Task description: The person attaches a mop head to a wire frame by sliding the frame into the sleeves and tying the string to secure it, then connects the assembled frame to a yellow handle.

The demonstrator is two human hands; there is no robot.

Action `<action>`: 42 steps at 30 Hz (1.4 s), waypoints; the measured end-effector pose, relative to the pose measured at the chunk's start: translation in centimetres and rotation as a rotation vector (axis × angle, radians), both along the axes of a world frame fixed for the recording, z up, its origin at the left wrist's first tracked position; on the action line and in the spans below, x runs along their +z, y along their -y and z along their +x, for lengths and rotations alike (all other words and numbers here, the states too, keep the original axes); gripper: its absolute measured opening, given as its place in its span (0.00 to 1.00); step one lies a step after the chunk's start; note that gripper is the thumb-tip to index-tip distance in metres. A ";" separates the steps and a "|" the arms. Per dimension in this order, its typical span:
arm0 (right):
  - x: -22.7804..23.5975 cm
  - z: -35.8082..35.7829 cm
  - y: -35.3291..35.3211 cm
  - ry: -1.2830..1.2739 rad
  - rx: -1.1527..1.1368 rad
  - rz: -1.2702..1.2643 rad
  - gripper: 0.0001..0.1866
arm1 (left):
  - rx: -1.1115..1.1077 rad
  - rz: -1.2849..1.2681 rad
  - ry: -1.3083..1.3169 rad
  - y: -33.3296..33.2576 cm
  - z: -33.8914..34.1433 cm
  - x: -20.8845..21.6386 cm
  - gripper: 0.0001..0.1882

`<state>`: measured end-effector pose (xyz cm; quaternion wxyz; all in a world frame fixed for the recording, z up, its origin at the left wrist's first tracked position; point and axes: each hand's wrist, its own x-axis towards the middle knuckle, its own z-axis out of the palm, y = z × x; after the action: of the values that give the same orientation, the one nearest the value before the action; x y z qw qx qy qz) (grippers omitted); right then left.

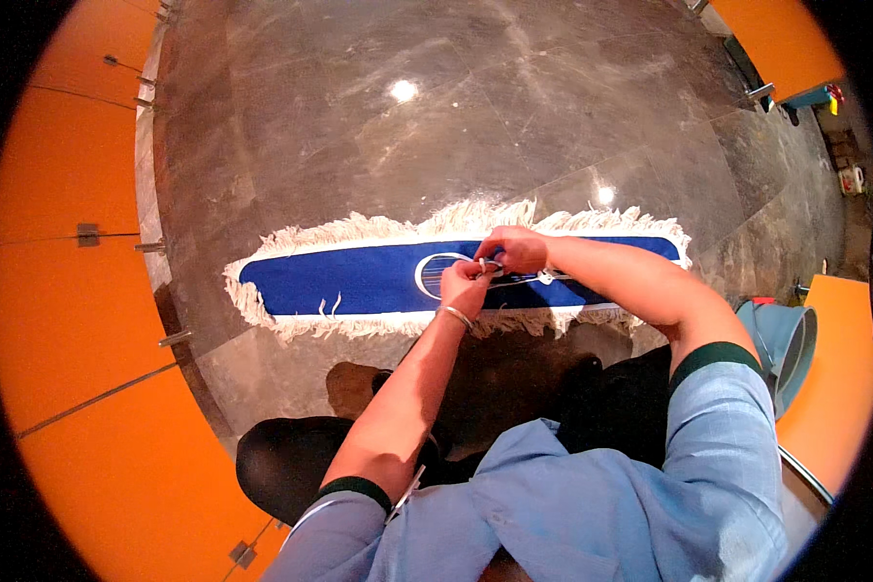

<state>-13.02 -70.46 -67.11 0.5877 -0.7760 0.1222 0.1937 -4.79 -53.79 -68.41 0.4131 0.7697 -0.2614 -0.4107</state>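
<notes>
A long flat dust mop head (330,276), blue with a cream yarn fringe, lies on the floor in front of me. Near its middle is a white-edged oval opening (421,276) with thin lines across it. My left hand (464,285) is closed at the right side of this opening, fingers pinched on a white tie string (522,280). Just beyond and to the right, my right hand (516,250) bends inward, its fingertips pinched on the same string close to the left ones. A small white knot or bunch (547,277) shows to the right. The fingers partly hide the string.
Orange panels (78,320) with metal fittings line the left side. At my right stands a blue-grey bucket (792,354) beside another orange panel (834,388). Farther off at right are a white container (851,179) and a teal object (807,97). The floor (436,145) is grey and shiny.
</notes>
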 end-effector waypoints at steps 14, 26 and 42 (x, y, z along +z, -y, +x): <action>-1.2 1.2 -1.6 0.162 0.203 -0.489 0.17 | -0.149 -0.040 0.773 0.1 -0.3 2.3 0.07; -0.3 1.9 -2.1 -0.284 -0.202 -0.003 0.14 | -0.177 -0.058 0.749 -0.8 0.1 3.0 0.08; -3.5 0.4 -1.2 -0.506 -0.416 -0.469 0.14 | -0.335 0.188 0.330 -2.6 -0.3 -0.4 0.12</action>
<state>-12.59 -69.27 -70.63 0.3727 -0.7756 0.4585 0.2223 -5.11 -51.19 -68.83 0.2175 0.8073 -0.4097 -0.3647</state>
